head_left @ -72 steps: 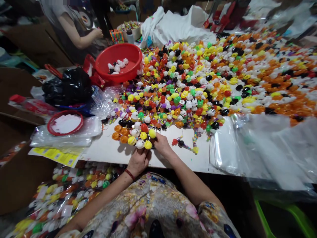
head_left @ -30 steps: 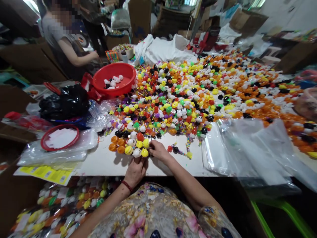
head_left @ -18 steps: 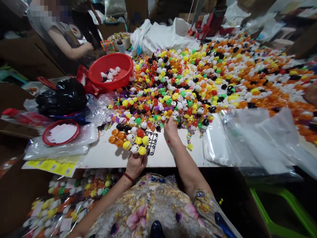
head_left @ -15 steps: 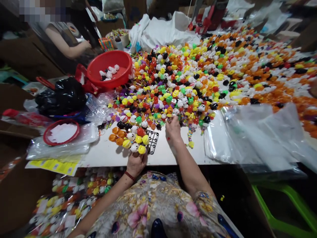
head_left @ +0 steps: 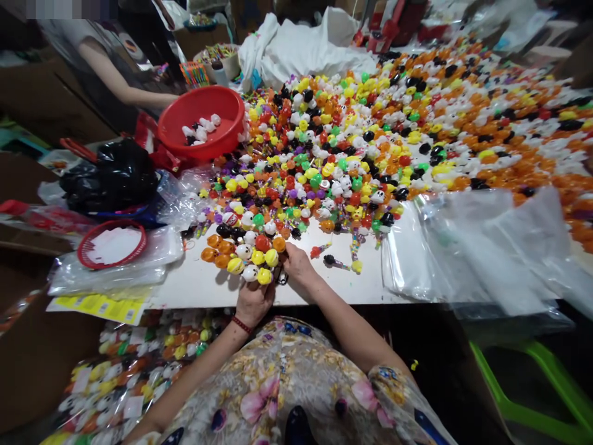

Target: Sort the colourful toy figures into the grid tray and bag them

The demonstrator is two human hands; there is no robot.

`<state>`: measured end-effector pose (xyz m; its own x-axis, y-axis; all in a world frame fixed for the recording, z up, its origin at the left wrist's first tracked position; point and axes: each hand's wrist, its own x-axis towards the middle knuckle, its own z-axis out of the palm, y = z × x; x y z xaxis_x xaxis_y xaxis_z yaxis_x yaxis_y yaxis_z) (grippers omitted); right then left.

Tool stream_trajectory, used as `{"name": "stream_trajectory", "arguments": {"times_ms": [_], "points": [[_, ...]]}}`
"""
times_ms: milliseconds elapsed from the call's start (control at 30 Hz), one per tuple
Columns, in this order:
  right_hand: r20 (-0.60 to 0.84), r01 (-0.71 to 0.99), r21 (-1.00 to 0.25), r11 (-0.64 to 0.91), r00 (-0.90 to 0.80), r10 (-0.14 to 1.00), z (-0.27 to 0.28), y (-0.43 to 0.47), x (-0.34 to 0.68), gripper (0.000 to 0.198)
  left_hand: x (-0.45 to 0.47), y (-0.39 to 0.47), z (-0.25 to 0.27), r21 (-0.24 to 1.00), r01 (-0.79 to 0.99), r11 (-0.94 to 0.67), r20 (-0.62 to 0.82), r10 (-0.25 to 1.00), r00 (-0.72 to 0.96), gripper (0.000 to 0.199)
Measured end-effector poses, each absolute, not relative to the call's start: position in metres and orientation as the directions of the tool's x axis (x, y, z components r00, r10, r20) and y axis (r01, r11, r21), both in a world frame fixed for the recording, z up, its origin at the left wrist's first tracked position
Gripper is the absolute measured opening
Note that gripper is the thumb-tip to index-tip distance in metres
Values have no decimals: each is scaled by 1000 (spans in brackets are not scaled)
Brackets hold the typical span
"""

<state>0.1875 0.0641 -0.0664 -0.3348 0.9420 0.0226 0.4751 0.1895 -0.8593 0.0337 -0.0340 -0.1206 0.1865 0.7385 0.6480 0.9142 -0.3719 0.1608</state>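
My left hand is closed on a black plastic grid rack at the table's front edge. Rows of small toy-headed tubes stand in that rack, their heads yellow, white, orange, black and red. At the rack's right side, my right hand pinches a toy-headed tube with an orange head; its stem is hidden. To the right lie loose tubes with a red head and a black head. Behind both hands spreads a large pile of toy-headed tubes.
A red basin with white toy heads stands at the back left. Clear plastic bags lie at the right edge. A red basket holds white paper. Packed bags sit below left; a green stool is below right. A co-worker's arm shows behind.
My right hand has come from the pile leftward to the rack, bringing an orange-headed tube. The red-headed and black-headed loose tubes now show on the table. The left hand stays at the rack.
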Motion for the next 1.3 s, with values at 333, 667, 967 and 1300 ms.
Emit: {"name": "stream_trajectory", "arguments": {"times_ms": [333, 667, 967, 1300], "points": [[11, 527, -808, 265, -436, 900, -71, 74, 193, 18, 33, -36, -120, 142, 916, -376, 627, 750, 210, 26], [41, 534, -793, 294, -434, 900, -75, 73, 186, 18, 36, -34, -107, 96, 909, -406, 700, 676, 228, 21], [153, 691, -720, 60, 74, 985, -37, 122, 264, 21, 39, -32, -104, 48, 917, -397, 734, 636, 237, 14], [177, 792, -605, -85, 237, 955, -27, 142, 283, 15, 38, -31, -109, 47, 927, -373, 743, 633, 218, 13]]}}
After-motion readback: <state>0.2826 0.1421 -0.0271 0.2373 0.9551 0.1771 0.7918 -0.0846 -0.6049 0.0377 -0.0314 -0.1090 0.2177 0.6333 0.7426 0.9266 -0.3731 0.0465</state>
